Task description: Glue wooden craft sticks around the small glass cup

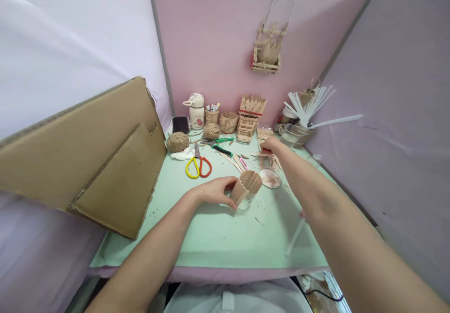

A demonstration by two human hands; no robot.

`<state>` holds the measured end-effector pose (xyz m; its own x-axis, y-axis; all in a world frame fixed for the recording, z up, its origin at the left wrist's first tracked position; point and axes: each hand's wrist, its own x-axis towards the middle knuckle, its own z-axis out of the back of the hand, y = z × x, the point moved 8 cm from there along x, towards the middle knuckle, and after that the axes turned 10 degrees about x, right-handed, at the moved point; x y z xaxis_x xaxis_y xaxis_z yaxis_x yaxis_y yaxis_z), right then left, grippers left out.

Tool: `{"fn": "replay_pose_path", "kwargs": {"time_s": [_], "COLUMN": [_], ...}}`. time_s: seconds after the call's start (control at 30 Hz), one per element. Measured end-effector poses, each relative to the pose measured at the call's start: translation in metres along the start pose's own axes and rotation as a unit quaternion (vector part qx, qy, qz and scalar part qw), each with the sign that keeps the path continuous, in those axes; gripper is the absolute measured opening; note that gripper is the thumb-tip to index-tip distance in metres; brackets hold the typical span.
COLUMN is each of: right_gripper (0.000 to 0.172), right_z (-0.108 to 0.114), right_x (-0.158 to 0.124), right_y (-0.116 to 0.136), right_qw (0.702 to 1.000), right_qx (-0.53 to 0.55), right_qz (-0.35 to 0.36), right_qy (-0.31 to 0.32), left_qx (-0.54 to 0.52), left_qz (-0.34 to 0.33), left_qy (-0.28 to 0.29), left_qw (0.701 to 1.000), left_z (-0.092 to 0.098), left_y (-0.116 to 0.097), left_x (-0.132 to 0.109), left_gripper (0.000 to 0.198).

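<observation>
My left hand (220, 192) is closed on the side of a cup (240, 192), which is clear plastic partly covered with upright wooden sticks and leans slightly on the table. My right hand (272, 146) reaches over a pile of wooden pieces (267, 161) beyond the cup; its fingers are together, and what they hold, if anything, is too small to tell. Between the hands lies a round white lid (270, 179) with brownish smears. Loose flat sticks (231, 161) and a pink pen (243, 164) are behind the cup.
Yellow-and-red scissors (198, 166), green-handled pliers (222, 150) and twine balls (177, 141) lie left of centre. Large cardboard (116, 181) leans at left. A bottle (196, 111) and stick crafts (247, 127) stand behind; white glue sticks (305, 109) rise at right.
</observation>
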<state>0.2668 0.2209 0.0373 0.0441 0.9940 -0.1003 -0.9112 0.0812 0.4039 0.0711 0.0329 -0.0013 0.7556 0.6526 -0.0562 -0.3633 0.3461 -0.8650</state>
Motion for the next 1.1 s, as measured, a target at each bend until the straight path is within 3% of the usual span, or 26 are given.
{"fn": "replay_pose_path", "kwargs": {"time_s": [0.13, 0.3, 0.47, 0.6, 0.67, 0.77, 0.87, 0.97, 1.1], "right_gripper": [0.037, 0.02, 0.026, 0.026, 0.023, 0.01, 0.007, 0.011, 0.014], "right_z": [0.01, 0.023, 0.021, 0.011, 0.008, 0.006, -0.002, -0.014, -0.035], "right_x": [-0.011, -0.051, -0.118, -0.166, -0.188, -0.224, -0.264, -0.297, -0.322], "right_y": [-0.03, -0.04, -0.031, -0.025, -0.024, -0.021, -0.009, 0.011, 0.035], "right_qw": [0.982, 0.918, 0.835, 0.793, 0.785, 0.815, 0.851, 0.87, 0.862], "right_qx": [0.182, 0.397, 0.549, 0.607, 0.618, 0.574, 0.497, 0.397, 0.263], "right_qz": [-0.04, -0.014, 0.028, 0.035, 0.04, 0.074, 0.145, 0.239, 0.347], "right_qy": [0.004, -0.01, 0.018, 0.043, 0.033, -0.02, -0.086, -0.168, -0.26], "left_qx": [-0.04, -0.078, -0.095, -0.084, -0.048, 0.041, 0.145, 0.14, 0.074], "left_qz": [-0.003, 0.0, 0.016, 0.009, 0.016, 0.028, -0.002, -0.035, -0.045], "left_qy": [0.006, -0.002, -0.12, -0.209, -0.263, -0.362, -0.428, -0.44, -0.469], "left_qw": [0.999, 0.997, 0.988, 0.974, 0.963, 0.931, 0.892, 0.887, 0.879], "left_z": [0.0, 0.008, 0.032, 0.047, 0.057, 0.064, 0.042, -0.006, -0.058], "left_y": [-0.001, 0.0, 0.006, 0.005, 0.0, -0.023, -0.066, -0.095, -0.097], "left_x": [0.0, -0.003, -0.009, -0.008, -0.011, -0.032, -0.063, -0.081, -0.083], "left_gripper": [0.081, 0.081, 0.068, 0.051, 0.042, 0.027, 0.017, 0.012, 0.015]}}
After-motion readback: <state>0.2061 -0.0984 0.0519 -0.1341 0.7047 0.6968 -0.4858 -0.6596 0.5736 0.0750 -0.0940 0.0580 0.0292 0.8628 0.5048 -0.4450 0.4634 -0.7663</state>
